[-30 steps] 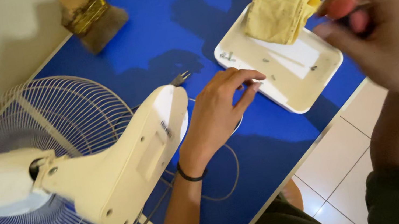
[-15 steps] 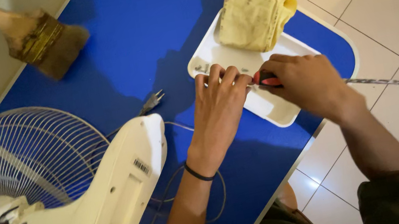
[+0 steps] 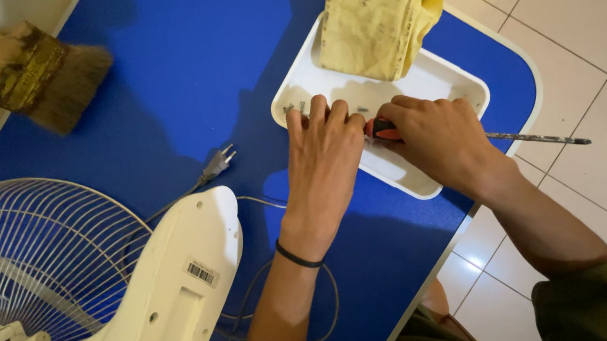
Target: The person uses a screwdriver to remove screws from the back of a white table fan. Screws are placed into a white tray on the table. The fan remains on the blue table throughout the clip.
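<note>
While my left hand (image 3: 324,157) lies flat, fingers spread, on the near edge of the white tray (image 3: 444,83), my right hand (image 3: 438,140) is closed around the red-handled screwdriver (image 3: 382,130) just beside it, the metal shaft sticking out past my wrist over the floor. Beyond both hands a folded yellow cloth (image 3: 375,20) sits in the tray. Left of my left forearm lies the white fan (image 3: 139,324), with its plug (image 3: 217,162) near my left hand on the blue table (image 3: 177,68).

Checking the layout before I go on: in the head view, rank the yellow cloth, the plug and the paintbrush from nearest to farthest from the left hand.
From the left hand:
1. Plug, just left of it on the blue table.
2. Yellow cloth, up and right, in the tray.
3. Paintbrush, far upper left.
</note>
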